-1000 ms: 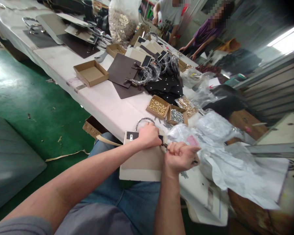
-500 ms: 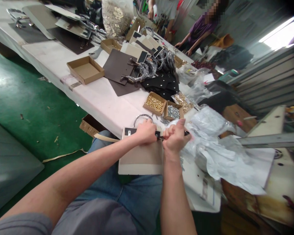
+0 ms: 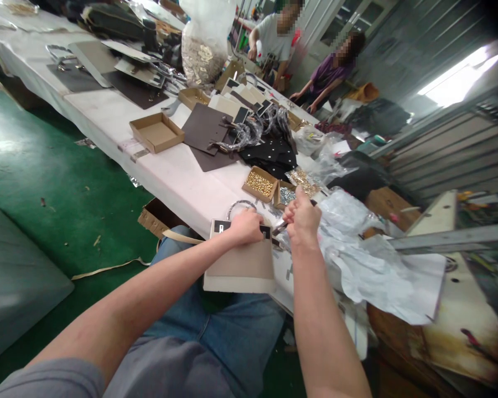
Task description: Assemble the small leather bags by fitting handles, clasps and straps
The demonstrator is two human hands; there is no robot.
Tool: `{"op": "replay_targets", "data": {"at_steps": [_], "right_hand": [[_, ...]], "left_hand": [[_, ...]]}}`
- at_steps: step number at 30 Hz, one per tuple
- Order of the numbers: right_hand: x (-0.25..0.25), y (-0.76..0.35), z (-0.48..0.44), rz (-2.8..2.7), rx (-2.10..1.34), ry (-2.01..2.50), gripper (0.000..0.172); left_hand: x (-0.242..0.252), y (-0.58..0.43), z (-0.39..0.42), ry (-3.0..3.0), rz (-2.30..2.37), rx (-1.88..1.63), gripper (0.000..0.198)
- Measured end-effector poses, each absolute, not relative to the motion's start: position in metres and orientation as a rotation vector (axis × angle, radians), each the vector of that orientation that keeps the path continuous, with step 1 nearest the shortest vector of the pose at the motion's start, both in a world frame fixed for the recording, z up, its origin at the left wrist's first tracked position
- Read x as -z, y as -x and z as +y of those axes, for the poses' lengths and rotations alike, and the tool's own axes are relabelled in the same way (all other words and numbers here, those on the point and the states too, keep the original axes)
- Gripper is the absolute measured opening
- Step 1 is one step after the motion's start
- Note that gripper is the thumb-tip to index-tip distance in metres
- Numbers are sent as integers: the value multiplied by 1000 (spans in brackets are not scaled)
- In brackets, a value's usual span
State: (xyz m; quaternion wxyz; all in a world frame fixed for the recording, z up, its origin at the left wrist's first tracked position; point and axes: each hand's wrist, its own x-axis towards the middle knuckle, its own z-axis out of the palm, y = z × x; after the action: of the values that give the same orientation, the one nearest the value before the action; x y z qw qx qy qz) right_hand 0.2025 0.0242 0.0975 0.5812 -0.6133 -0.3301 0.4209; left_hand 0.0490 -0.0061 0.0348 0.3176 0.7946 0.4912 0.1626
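Head view: beige panel (image 3: 243, 265), black tabs (image 3: 221, 226)

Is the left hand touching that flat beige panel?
Touching: head view shows the left hand pressing the top edge of the flat beige panel.

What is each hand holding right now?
Left hand: closed, gripping the top edge of the beige rectangular board.
Right hand: closed in a fist around a thin dark tool.

Concealed items noted.
Right hand (image 3: 302, 218) encloses tool (image 3: 280, 226), tip alone exposed at 8 o'clock; left hand (image 3: 245, 226) covers upper edge of beige panel (image 3: 243, 262); contents of cardboard box (image 3: 260, 183) too small to identify.
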Motion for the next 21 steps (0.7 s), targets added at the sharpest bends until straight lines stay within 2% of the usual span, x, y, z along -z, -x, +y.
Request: {"op": "replay_targets", "data": {"at_steps": [4, 10, 17, 21], "right_hand": [[-101, -206, 16, -801, -974, 1370, 74], [-85, -203, 13, -766, -901, 1343, 74], [-84, -215, 41, -647, -1071, 1432, 76], [-80, -214, 58, -638, -1223, 1530, 76]], "left_hand": [[-35, -50, 0, -2119, 1258, -368, 29], [-40, -55, 5, -2132, 1249, -365, 67], [-49, -59, -1, -2087, 1351, -324, 31], [-53, -61, -6, -2069, 1395, -335, 32]]}}
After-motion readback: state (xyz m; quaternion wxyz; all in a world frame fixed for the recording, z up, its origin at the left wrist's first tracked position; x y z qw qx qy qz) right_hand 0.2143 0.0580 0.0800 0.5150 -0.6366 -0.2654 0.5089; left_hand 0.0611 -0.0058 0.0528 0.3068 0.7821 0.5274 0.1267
